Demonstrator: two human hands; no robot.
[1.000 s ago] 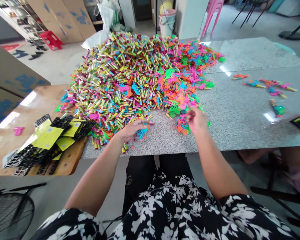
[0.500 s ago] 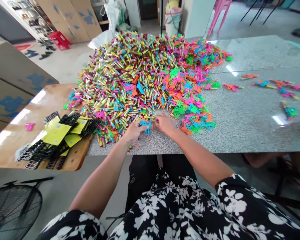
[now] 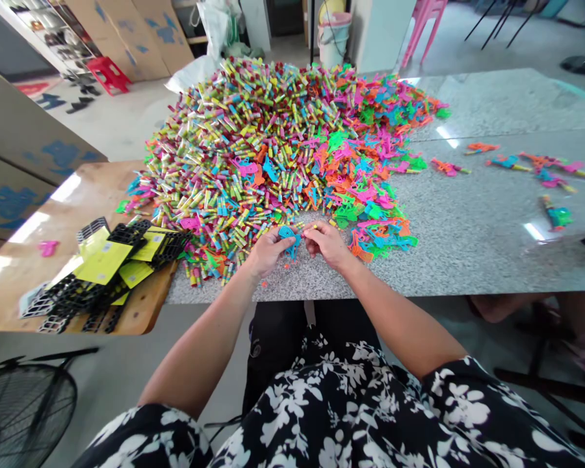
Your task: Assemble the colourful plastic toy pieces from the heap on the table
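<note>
My left hand [image 3: 267, 251] is closed around a blue plastic toy gun [image 3: 288, 235], its thumb lying across it. Close on the right, my right hand [image 3: 325, 243] pinches a small tube, mostly hidden by the fingers, against the toy gun's right end. Behind both hands rises a big heap of small tubes [image 3: 214, 162], yellow, pink and blue with dark red ends. Toy guns in pink, orange, green and blue [image 3: 370, 211] are piled at the heap's right side. Small orange bits [image 3: 264, 284] lie on the table below my left hand.
The speckled stone table [image 3: 463, 240] runs to the right, with several toy guns with tubes attached [image 3: 509, 162] scattered on it. On the wooden table [image 3: 146, 312] at left lie black plastic racks with yellow cards [image 3: 102, 262]. A fan [image 3: 24, 409] stands at lower left.
My right hand has turned and shifted slightly, its fingers now against the toy gun's end. The blue toy gun has tilted in my left hand. The whole view has shifted slightly.
</note>
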